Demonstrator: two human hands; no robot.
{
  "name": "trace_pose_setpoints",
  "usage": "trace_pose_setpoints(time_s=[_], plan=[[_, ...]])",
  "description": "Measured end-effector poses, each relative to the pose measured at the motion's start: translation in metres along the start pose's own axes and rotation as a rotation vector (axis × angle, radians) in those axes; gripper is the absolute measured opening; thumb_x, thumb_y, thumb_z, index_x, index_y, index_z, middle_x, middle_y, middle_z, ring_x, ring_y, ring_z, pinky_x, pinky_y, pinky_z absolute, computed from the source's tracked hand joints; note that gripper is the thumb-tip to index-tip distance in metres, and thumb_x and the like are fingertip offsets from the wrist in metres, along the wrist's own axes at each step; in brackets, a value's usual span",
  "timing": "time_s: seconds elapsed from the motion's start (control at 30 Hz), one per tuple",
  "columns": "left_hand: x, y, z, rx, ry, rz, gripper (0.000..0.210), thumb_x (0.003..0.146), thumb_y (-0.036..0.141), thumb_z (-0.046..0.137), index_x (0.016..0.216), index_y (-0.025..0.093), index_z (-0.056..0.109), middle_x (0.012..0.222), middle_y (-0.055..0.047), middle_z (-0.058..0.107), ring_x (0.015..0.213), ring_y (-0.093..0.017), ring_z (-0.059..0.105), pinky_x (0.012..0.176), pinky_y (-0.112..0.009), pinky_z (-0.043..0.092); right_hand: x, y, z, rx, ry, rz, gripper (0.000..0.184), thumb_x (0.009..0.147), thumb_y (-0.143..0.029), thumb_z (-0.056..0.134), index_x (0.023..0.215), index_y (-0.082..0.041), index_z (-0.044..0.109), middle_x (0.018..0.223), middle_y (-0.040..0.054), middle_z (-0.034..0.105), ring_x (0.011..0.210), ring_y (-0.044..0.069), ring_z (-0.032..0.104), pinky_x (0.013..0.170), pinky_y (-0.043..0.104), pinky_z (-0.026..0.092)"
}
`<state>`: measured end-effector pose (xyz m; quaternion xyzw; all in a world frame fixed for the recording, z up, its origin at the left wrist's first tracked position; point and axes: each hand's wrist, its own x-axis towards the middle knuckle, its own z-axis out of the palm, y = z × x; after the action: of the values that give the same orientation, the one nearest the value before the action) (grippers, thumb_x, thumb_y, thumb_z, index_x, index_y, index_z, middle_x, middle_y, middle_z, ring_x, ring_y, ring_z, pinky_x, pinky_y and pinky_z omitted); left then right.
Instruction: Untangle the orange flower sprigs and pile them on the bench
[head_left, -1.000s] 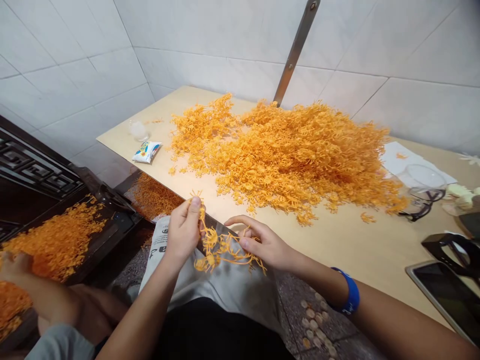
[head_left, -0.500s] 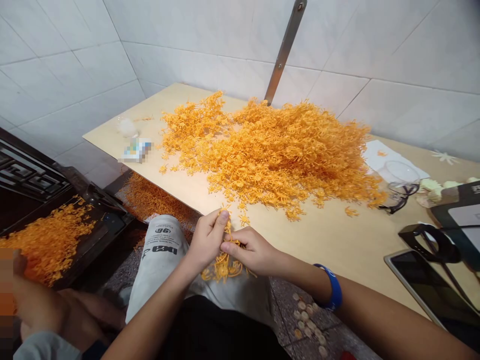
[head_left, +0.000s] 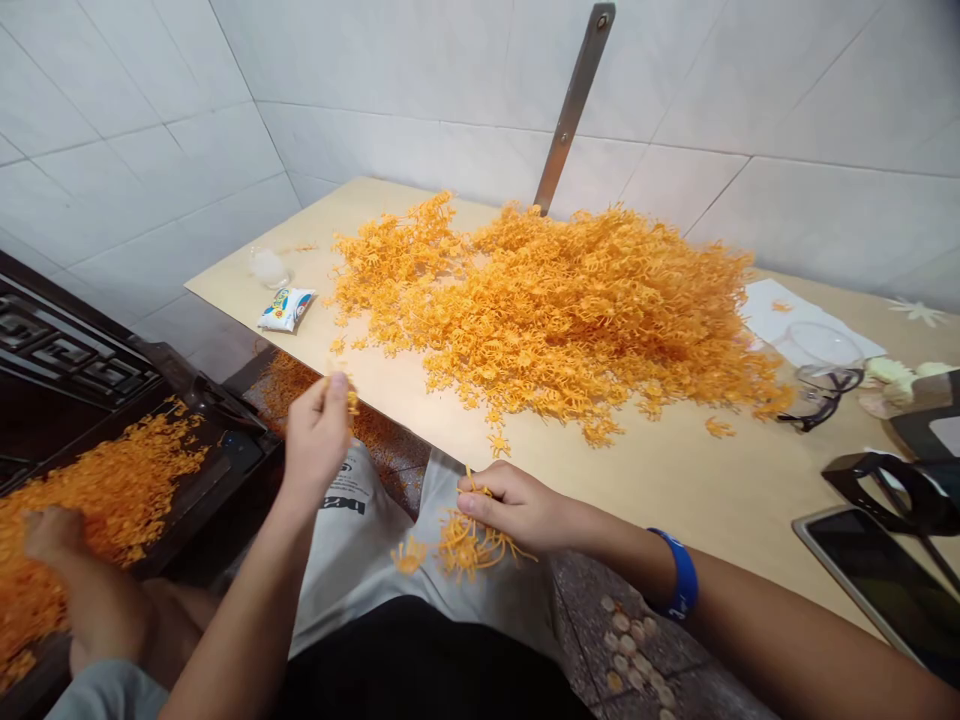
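Orange cluster (head_left: 466, 548) droops from right hand (head_left: 517, 508)

Head view: one cluster, pinched over the lap (head_left: 345, 565), tips downward, widest crosswise; left hand (head_left: 319, 437) pinches one orange bit (head_left: 352, 402). On the surface (head_left: 660, 480): one pile (head_left: 592, 310), one packet (head_left: 286, 309), one phone (head_left: 877, 572).

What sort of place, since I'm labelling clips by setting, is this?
Likely a room in a home, though I can't be certain: dark fretwork furniture stands by the table, where eyeglasses and a phone lie.
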<state>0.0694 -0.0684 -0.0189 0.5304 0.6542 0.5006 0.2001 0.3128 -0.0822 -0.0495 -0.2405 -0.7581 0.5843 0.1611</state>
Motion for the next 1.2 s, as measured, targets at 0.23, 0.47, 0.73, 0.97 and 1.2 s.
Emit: trace_pose_setpoints(time_s=[0.23,0.47,0.73,0.97,1.2], plan=[[0.027,0.071,0.086,0.182,-0.478,0.256,0.032,0.092,0.033,0.041,0.062,0.021,0.038,0.055,0.003,0.038,0.052,-0.013,0.036,0.053,-0.027,0.025,0.004,0.007,-0.005,0.215,0.091,0.007,0.055,0.085,-0.067,0.044,0.063,-0.017,0.041,0.058,-0.0052,0.036,0.053,0.007,0.033,0.051,0.021,0.028],[0.065,0.104,0.155,0.337,-0.565,0.517,0.016,0.087,0.026,0.053,0.078,0.017,0.06,0.065,-0.005,0.057,0.063,-0.019,0.052,0.061,-0.031,0.034,0.004,0.011,-0.011,0.342,0.192,-0.017,0.053,0.076,-0.068,0.058,0.072,-0.015,0.052,0.065,-0.0024,0.049,0.06,0.009,0.043,0.058,0.022,0.035],[0.07,0.104,0.17,0.348,-0.698,0.632,0.028,0.09,0.013,0.036,0.096,0.01,0.063,0.101,-0.018,0.065,0.094,-0.027,0.061,0.082,-0.038,0.043,0.004,0.008,-0.011,0.383,0.193,-0.038,0.041,0.081,-0.055,0.061,0.08,-0.014,0.055,0.074,-0.0001,0.054,0.068,0.011,0.049,0.065,0.024,0.039],[0.064,0.08,0.114,-0.272,-0.822,0.284,0.045,0.096,0.045,0.035,0.117,0.016,0.062,0.119,-0.013,0.066,0.103,-0.02,0.064,0.09,-0.035,0.049,0.003,0.008,-0.01,0.523,0.225,-0.029,0.04,0.079,-0.054,0.064,0.077,-0.015,0.054,0.07,-0.0011,0.054,0.064,0.009,0.047,0.063,0.023,0.039],[-0.008,0.02,0.03,-0.543,-0.865,-0.174,0.072,0.084,0.074,0.026,0.118,0.022,0.062,0.116,-0.017,0.065,0.1,-0.027,0.065,0.065,-0.03,0.056,0.005,0.011,-0.008,0.531,0.359,-0.015,0.044,0.077,-0.059,0.064,0.079,-0.016,0.055,0.069,-0.0011,0.054,0.061,0.01,0.048,0.061,0.024,0.041]])
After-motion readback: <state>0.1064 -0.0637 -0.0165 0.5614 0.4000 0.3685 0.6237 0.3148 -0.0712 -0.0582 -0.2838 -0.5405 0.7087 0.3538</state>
